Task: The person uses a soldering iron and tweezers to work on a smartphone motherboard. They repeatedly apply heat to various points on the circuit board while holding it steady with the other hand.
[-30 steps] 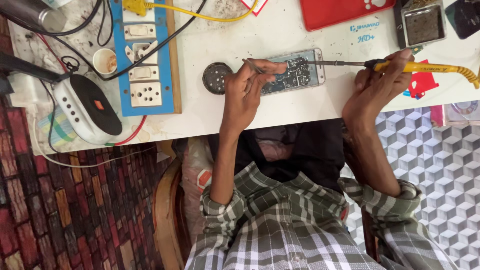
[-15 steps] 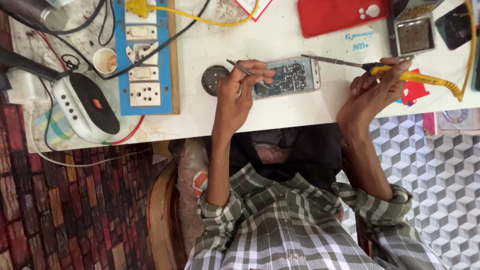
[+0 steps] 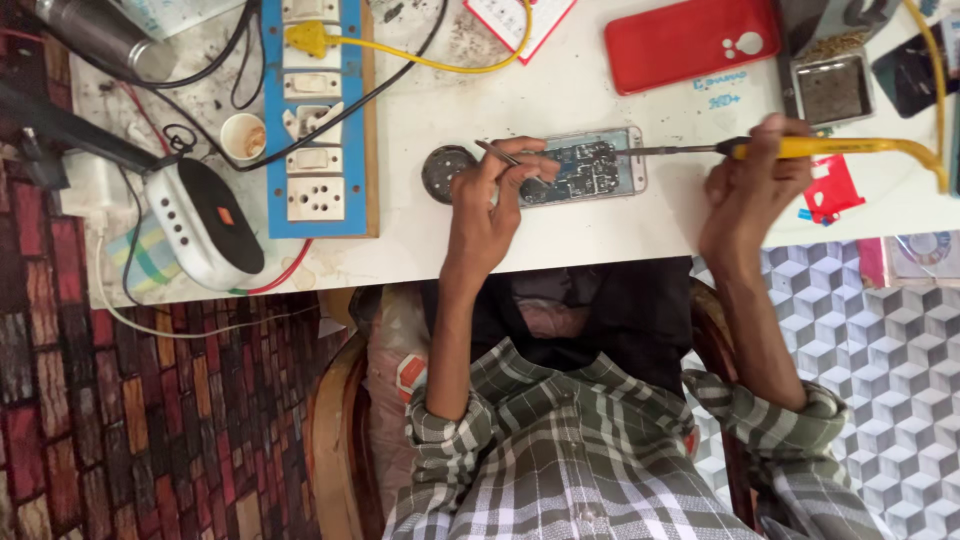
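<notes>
Left hand (image 3: 495,195): closed on thin tweezers (image 3: 498,153), centre of the frame, fingers resting on the left end of the phone (image 3: 585,165).
Right hand (image 3: 752,185): closed around the yellow handle of the iron (image 3: 800,148), right of centre; its metal tip reaches the right end of the phone.
Phone: one, opened, circuit board showing, flat on the bench (image 3: 560,225) between the two hands.
Risk, heat: I judge the tip may slide along the board and burn parts beside its spot, because only the left fingers hold the phone.
Risk, fingers: the left fingers lie near the hot tip.
Risk, cable: the yellow cable (image 3: 925,70) curves over things at upper right and may drag them.
Count: one round tin (image 3: 445,172), one red case (image 3: 690,40), one blue socket board (image 3: 318,120), one small cup (image 3: 243,137).
</notes>
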